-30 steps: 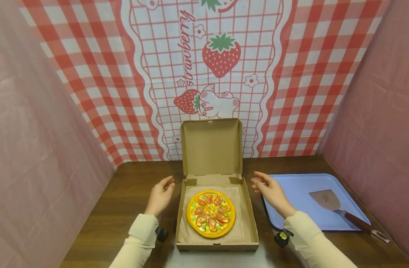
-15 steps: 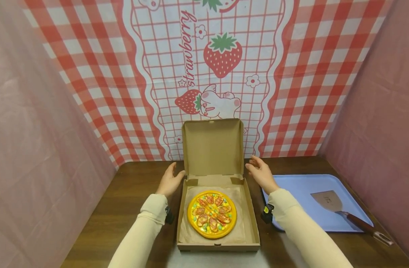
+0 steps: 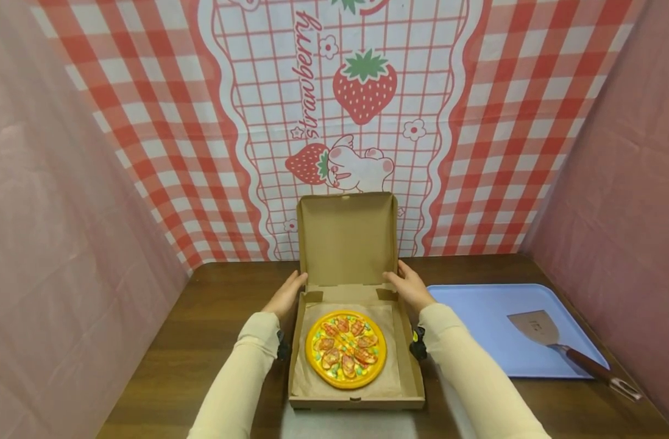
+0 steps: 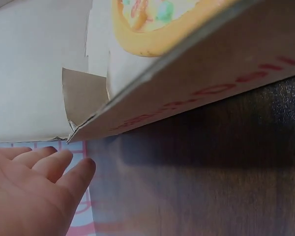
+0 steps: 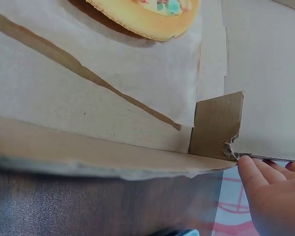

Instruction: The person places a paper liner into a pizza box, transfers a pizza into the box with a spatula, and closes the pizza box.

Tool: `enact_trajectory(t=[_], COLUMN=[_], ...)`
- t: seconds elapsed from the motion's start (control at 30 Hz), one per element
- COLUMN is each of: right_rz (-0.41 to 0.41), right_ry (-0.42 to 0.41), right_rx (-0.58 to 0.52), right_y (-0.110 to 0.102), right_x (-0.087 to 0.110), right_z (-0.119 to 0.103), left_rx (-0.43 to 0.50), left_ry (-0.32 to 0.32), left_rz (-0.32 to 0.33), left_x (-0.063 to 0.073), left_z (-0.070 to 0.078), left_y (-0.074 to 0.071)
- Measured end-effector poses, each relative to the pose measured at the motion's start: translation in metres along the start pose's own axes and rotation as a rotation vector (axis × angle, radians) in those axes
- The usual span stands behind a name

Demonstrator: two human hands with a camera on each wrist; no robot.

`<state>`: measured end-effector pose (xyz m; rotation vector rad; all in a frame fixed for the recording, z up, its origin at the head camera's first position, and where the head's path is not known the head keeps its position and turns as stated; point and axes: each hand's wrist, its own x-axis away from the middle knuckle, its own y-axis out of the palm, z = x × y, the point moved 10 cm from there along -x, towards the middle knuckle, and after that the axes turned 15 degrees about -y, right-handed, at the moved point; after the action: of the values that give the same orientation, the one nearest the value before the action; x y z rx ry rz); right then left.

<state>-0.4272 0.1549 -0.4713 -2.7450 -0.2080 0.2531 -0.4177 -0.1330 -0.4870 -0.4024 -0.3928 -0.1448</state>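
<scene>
A cardboard pizza box [image 3: 355, 402] stands with its lid [image 3: 348, 241] raised. Inside, a yellow-rimmed pizza [image 3: 346, 349] lies on brown paper [image 3: 396, 372]. Beside the lid's lower left edge is my left hand [image 3: 284, 297], its fingers extended; the left wrist view shows these fingers [image 4: 53, 164] close to the hinge corner. My right hand [image 3: 413, 289] reaches the lid's lower right edge, thumb in front and other fingers partly behind it. In the right wrist view the right thumb [image 5: 249, 172] touches the hinge corner, with the fingers fairly straight.
A blue tray [image 3: 479, 305] lies to the right on the dark wooden table [image 3: 203, 341]. On it rests a pizza server [image 3: 534, 328] whose handle sticks out past the tray's edge. A checked strawberry cloth [image 3: 364, 158] hangs behind, with pink curtains at both sides.
Both hands have moved forward and inward from beside the box to the lower side edges of its lid. The lid, pizza and tray look unmoved.
</scene>
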Motion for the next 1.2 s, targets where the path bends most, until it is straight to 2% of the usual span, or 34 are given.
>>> enact_trajectory(t=[0.2, 0.37, 0.8, 1.0, 1.2], right_rz=[0.003, 0.016, 0.049, 0.048, 0.009], right_ry=[0.015, 0.012, 0.002, 0.005, 0.021], right_rx=[0.001, -0.036, -0.134, -0.254, -0.340], right_y=[0.000, 0.000, -0.001, -0.003, -0.003], right_x=[-0.002, -0.004, -0.005, 0.000, 0.007], right_z=[0.003, 0.001, 0.003, 0.004, 0.006], left_rx=[0.023, 0.033, 0.105, 0.117, 0.171], left_ry=[0.014, 0.021, 0.065, 0.071, 0.072], left_rz=[-0.029, -0.029, -0.060, -0.061, -0.106], left_x=[-0.003, -0.007, -0.004, 0.001, 0.005], left_z=[0.003, 0.007, 0.010, 0.009, 0.007], left_y=[0.004, 0.005, 0.005, 0.006, 0.007])
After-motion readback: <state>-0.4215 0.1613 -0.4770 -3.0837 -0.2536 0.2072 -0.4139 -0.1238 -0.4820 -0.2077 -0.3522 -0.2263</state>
